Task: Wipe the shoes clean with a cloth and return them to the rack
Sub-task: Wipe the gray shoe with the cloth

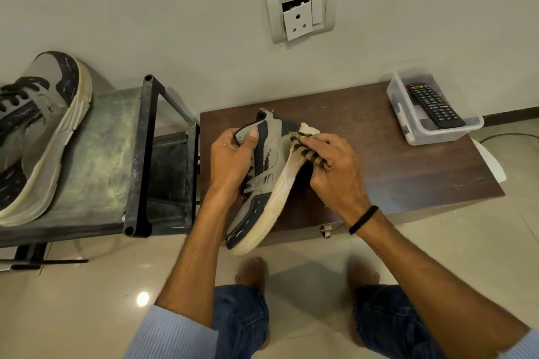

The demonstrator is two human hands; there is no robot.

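Striped cloth (309, 152) against scuffed suede shoe (264, 181)

The grey-and-black lace-up sneaker (272, 160) has a cream rubber sole and pale flecks on its dark toe. The crumpled fabric cloth (309, 153) is striped tan and black. The flat metal rack top (102, 154) is mottled green, the rectangular wooden table (408, 172) dark brown.
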